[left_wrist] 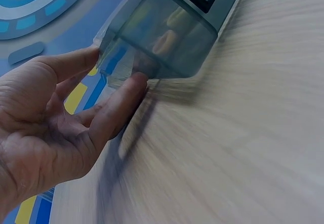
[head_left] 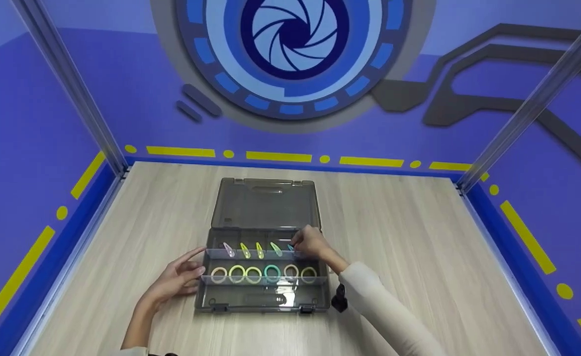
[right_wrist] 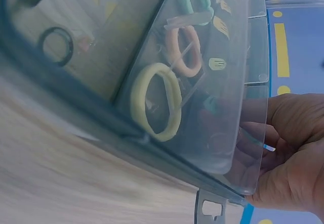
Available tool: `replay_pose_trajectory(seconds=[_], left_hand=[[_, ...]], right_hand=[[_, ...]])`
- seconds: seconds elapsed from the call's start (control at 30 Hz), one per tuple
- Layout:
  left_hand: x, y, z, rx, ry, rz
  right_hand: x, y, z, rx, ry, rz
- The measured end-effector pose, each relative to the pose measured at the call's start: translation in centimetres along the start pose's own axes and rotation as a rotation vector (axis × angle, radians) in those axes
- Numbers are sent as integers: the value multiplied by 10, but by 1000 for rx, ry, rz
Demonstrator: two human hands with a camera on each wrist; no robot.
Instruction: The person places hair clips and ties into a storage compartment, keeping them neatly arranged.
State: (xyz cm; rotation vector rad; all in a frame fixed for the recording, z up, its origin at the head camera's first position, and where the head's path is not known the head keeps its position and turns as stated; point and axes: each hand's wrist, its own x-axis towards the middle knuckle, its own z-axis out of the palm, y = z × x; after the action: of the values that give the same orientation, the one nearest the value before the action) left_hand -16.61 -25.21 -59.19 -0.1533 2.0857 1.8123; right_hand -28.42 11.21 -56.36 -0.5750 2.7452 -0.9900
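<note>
A smoky clear plastic compartment box (head_left: 243,299) lies on the table with its lid (head_left: 265,205) folded back. Snap hair clips, among them a pink one (head_left: 228,249) and a green one (head_left: 276,249), sit in a row along the upper divider. Below them, several hair ties, one of them teal (head_left: 272,273), line the middle compartment. My right hand (head_left: 311,243) pinches a blue hair clip (head_left: 290,247) at the right end of the clip row; its fingers partly cover it. Fingertips of my left hand (head_left: 177,278) touch the box's left side, fingers extended.
Pale wood tabletop (head_left: 419,257) surrounds the box. Blue printed walls (head_left: 122,89) stand at the back and sides, with metal posts (head_left: 72,89) in the corners. A small black object (head_left: 339,298) shows near the right sleeve, beside the box's right edge.
</note>
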Motion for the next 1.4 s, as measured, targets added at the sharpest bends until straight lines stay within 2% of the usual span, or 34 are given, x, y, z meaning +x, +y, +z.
replay_pose_trajectory(seconds=[0.23, 0.47, 0.67, 0.77, 0.93, 1.23, 1.4], left_hand=[[2, 3, 1, 18, -3, 28], [5, 5, 0, 26, 14, 27], [8, 5, -1, 31, 13, 34], [10, 5, -1, 41, 16, 33], [14, 6, 1, 55, 30, 43], [19, 13, -1, 65, -18, 84], [19, 16, -7, 98, -41, 91]], right_hand=[[0, 3, -2, 0, -19, 13], [1, 5, -7, 2, -25, -40], [-2, 12, -14, 150, 34, -101], [-8, 16, -21, 238, 80, -110], [-17, 26, -39, 325, 118, -70], [-33, 56, -69, 266, 213, -57], [-40, 74, -88, 276, 215, -19]])
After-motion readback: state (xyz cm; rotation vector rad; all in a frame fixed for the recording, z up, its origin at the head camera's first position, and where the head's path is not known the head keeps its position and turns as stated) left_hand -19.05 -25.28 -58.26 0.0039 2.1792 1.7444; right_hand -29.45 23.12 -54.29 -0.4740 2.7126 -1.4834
